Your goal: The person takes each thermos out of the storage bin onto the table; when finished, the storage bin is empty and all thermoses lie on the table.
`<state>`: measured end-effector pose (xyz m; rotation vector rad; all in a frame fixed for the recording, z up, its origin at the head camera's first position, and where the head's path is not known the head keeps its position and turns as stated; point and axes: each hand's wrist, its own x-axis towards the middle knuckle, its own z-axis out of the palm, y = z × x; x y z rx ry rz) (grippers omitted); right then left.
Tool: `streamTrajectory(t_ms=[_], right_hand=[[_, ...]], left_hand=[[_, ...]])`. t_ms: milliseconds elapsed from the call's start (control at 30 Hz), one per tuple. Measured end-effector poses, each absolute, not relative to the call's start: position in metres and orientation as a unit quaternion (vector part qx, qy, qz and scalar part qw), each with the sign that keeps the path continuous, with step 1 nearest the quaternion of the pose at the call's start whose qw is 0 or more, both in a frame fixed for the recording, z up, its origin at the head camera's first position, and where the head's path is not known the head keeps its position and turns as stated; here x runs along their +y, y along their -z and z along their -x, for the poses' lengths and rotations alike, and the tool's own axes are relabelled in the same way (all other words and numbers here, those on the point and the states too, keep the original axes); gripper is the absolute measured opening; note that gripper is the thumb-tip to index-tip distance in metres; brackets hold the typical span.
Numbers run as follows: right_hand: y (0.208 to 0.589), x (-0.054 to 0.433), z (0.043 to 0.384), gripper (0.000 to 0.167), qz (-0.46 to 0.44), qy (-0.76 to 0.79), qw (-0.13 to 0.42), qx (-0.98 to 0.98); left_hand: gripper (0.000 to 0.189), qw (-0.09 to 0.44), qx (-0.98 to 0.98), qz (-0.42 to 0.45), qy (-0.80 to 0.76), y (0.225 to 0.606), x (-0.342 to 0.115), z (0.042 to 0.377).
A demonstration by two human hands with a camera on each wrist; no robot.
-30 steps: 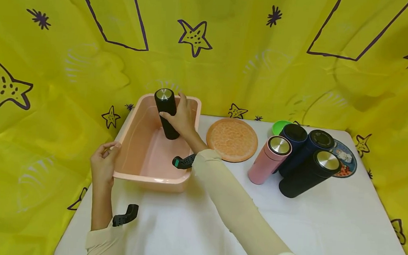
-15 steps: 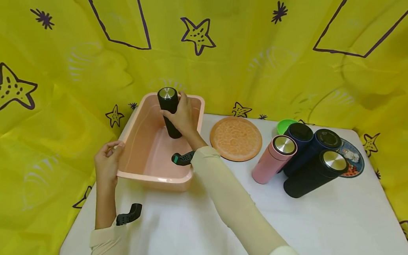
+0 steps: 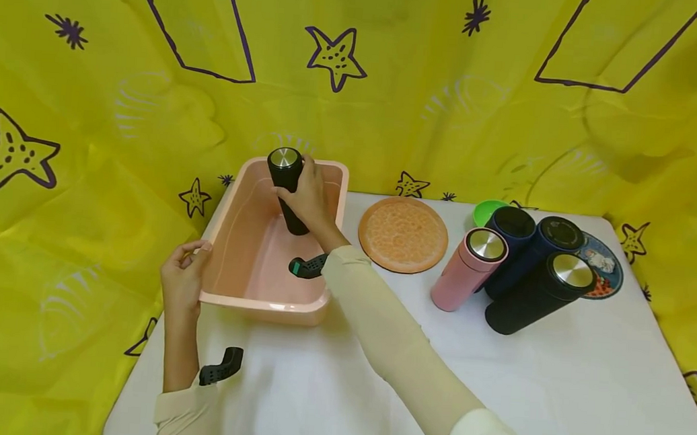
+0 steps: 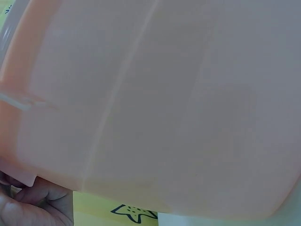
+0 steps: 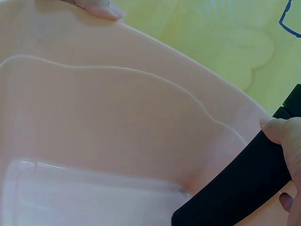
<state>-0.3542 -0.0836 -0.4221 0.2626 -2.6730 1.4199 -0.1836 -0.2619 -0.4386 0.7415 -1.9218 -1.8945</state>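
Note:
My right hand grips a black flask with a shiny silver lid, thumb on its near side. The flask stands inside the far part of a peach plastic basin, leaning slightly. In the right wrist view the black flask has its base low in the basin, the thumb pressed along its side. My left hand pinches the basin's left rim between thumb and fingers. The left wrist view shows the basin's outer wall filling most of the frame, with the left hand at its lower edge.
Right of the basin lies a round orange-brown board. Beyond it stand a pink flask, a black flask and two dark blue flasks. A green bowl and patterned plate sit behind. A yellow curtain backs the white table.
The view has shifted slightly. Both hands keep their holds, with the right hand and black flask staying at about the same spot in the basin.

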Motion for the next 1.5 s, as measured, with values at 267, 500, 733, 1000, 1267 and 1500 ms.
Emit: streamTrajectory(t_ms=[267,500,733,1000,1267,1500], right_hand=[[0.4199,-0.0840,0.3543,0.088,-0.094,-0.459,0.030,-0.883],[0.4211,-0.0825,0.3546,0.082,-0.097,-0.457,0.045,-0.883],[0.4192,-0.0815,0.3534,0.079,-0.099,-0.456,0.054,-0.883],[0.4202,-0.0811,0.3496,0.078,-0.101,-0.462,0.069,-0.878],[0.4187,-0.0783,0.3476,0.077,-0.101,-0.498,0.085,-0.857],[0.4174,-0.0776,0.3452,0.076,-0.103,-0.526,0.111,-0.837]], left_hand=[[0.018,0.171,-0.676,-0.260,0.668,0.4382,-0.2620,0.1813],[0.018,0.173,-0.674,-0.257,0.671,0.4383,-0.2606,0.1827],[0.015,0.186,-0.669,-0.250,0.675,0.4362,-0.2588,0.1839],[0.016,0.179,-0.671,-0.253,0.673,0.4370,-0.2592,0.1819],[0.017,0.181,-0.671,-0.253,0.673,0.4362,-0.2589,0.1825],[0.020,0.172,-0.687,-0.253,0.659,0.4360,-0.2592,0.1799]])
